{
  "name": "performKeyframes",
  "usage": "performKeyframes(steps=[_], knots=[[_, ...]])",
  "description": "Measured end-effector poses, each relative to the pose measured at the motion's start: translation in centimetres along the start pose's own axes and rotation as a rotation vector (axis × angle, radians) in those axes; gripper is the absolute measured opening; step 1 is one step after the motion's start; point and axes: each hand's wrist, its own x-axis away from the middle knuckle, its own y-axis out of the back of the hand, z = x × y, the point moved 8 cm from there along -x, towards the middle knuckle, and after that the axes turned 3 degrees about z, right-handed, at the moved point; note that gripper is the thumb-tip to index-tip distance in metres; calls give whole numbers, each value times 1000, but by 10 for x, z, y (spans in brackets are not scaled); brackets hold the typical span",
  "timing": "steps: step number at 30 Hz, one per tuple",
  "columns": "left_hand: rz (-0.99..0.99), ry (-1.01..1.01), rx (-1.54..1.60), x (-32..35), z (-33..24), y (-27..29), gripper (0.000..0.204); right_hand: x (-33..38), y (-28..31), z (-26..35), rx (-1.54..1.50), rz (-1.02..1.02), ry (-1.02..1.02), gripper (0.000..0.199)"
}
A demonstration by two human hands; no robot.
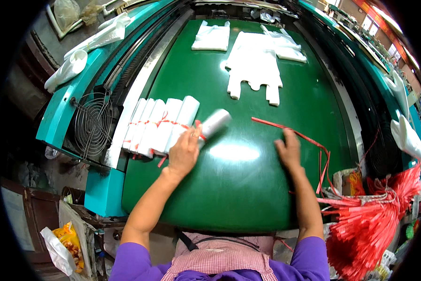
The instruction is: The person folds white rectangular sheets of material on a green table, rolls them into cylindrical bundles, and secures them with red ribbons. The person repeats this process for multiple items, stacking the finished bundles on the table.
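a rolled bundle of white plastic bags (213, 124) lies on the green table (248, 187), the left hand (183, 152) closed on its near end. five tied rolls (159, 125) already sit in a row just beside it; flat bag stacks (255, 65) farther back look untouched. the right hand (289, 151) rests flat, fingers together, near a red tie strip (290, 131) and a sheaf of red ties (369, 220).

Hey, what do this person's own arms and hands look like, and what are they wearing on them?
Both arms are bare from above the elbow down, with short purple sleeves at the shoulders. The left hand and right hand have no gloves, and no rings or watch show. A pink checked apron covers the chest.
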Motion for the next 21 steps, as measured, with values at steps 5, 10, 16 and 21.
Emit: performKeyframes(steps=[5,10,16,21], knots=[[-15,-147,-156,-1,39,-32,42,-28,95,-182,271,-466,-755,59],[-25,-76,-135,2,50,-36,40,-108,-5,-29,329,-476,132,59],[-2,-63,-138,3,52,-37,42,-195,-114,43,395,-108,168,25],[-16,-53,-116,3,55,-38,41,-167,-113,46,471,-37,260,22]])
